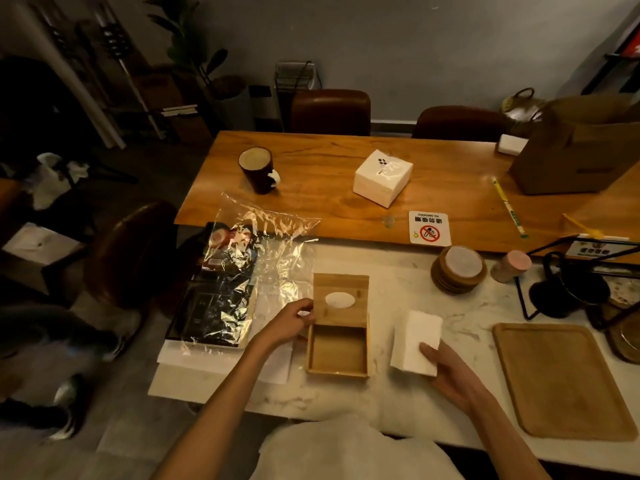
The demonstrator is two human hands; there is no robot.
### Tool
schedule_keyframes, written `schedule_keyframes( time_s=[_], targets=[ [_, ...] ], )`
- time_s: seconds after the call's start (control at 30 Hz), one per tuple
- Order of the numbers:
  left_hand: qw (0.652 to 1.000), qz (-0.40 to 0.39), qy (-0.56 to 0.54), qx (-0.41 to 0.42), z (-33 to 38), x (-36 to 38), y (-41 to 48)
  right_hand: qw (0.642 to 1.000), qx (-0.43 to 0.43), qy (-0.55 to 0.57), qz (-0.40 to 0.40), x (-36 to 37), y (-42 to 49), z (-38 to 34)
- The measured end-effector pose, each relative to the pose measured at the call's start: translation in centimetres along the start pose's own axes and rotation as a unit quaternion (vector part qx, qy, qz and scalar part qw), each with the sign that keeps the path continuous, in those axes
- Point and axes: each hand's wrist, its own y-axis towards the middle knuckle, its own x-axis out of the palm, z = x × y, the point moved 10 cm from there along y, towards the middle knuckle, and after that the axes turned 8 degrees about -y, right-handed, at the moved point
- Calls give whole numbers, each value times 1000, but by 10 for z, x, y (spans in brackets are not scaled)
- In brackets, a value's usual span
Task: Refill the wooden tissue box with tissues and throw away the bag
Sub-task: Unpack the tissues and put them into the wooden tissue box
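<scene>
Tissues (415, 341), a bare white stack, are gripped at the near end by the right hand (450, 372), with the thumb pressed on top and the fingers hidden beneath. The stack is held just at 3 o'clock of the wooden tissue box (337, 355). The opened lid (341, 299) is kept back by a pinch of the left hand (294, 322) at its left edge, and the compartment is seen empty. Since only one end is held, loose sheets could fan out and be caught on the rim. Were the lid released, it might drop onto the stack. The clear bag (263, 258), at 10 o'clock near the edge of the table (398, 393), could slide off.
</scene>
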Motion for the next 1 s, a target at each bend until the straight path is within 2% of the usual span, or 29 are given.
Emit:
schedule_keyframes(
  time_s=[0.07,0.13,0.2,0.3,0.33,0.37,0.47,0.6,0.63,0.73,0.9,1.0],
  targets=[
    [1000,-23,3,-15,-1,-2,3,980,-32,-192,-29,52,-5,-33],
    [998,-45,12,-35,-4,-3,5,908,-65,-408,-64,110,-3,-54],
    [997,-63,29,-43,-4,-3,7,793,-92,-597,-77,156,8,-57],
    [995,-81,40,-38,0,-2,8,555,-111,-824,-32,191,23,-46],
    [995,-87,37,-40,0,-2,8,513,-109,-851,-24,194,27,-41],
    [994,-93,34,-42,-2,-2,9,497,-104,-861,-22,196,29,-38],
    [994,-96,33,-41,-4,-3,11,504,-104,-856,-46,200,31,-31],
    [994,-104,19,-36,-4,1,11,570,-65,-812,-105,199,38,-16],
    [994,-105,18,-34,-4,1,11,574,-50,-808,-122,196,39,-11],
    [994,-106,18,-28,-5,1,13,574,-24,-806,-143,187,47,3],
    [994,-104,20,-17,-4,2,13,560,-15,-818,-129,186,57,13],
    [995,-100,23,-11,-4,2,13,528,11,-839,-131,177,65,22]
  ],
)
